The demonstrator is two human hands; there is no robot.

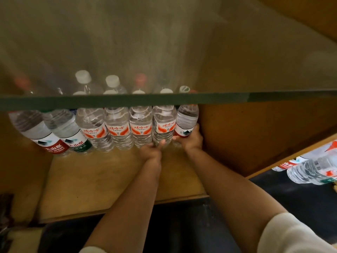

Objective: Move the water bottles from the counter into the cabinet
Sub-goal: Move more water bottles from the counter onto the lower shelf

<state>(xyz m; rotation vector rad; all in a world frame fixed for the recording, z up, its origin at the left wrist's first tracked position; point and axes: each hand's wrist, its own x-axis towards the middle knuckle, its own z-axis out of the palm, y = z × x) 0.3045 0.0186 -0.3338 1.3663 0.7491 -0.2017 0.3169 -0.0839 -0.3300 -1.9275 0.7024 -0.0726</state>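
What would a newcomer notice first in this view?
A row of water bottles stands along the back of the wooden cabinet shelf, under a glass shelf. Both hands work at its right end: the right hand holds the end bottle, and the left hand touches its neighbour.

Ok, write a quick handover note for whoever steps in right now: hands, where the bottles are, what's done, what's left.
Left hand: holds the base of the sixth bottle in the row.
Right hand: grips the red-label bottle at the row's right end, standing on the cabinet shelf.
Done: seven bottles stand in a row at the back of the shelf, under the glass shelf.
Left: let go of both, then bring in the remaining bottles visible at the right edge; how many are there cannot be told.
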